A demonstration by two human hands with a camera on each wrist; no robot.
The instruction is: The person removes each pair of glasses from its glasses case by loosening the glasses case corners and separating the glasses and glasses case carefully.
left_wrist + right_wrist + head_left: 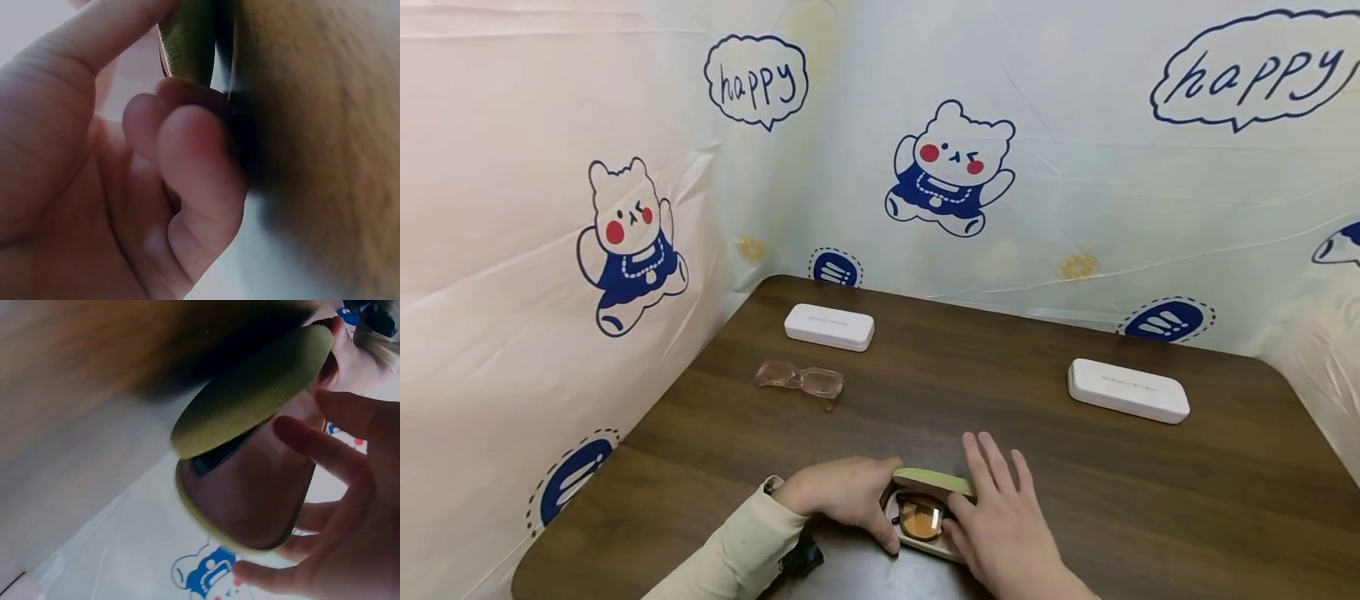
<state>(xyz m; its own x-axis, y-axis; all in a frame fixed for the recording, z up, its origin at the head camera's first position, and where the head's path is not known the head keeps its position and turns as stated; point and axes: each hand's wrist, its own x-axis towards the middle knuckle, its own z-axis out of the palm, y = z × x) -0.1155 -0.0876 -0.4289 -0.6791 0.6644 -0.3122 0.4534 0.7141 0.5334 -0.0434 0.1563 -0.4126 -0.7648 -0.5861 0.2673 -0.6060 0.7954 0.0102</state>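
Observation:
A green glasses case (934,481) stands open near the table's front edge, its pale inside facing up. Folded in it lies a pair of dark-framed glasses (920,518) with amber lenses. My left hand (850,493) grips the case's left end, thumb in front and fingers behind. The left wrist view shows the green shell (187,44) at the fingers. At the right end my right hand (1003,521) touches the case with thumb and index finger, its other fingers spread. In the right wrist view the index fingertip lies before the lid's inner side (250,494).
Clear pinkish glasses (801,378) lie on the brown table (947,392) at the left. Behind them is a white case (829,327), and another white case (1127,390) lies at the right. Printed cloth walls (1060,183) stand behind and to the left.

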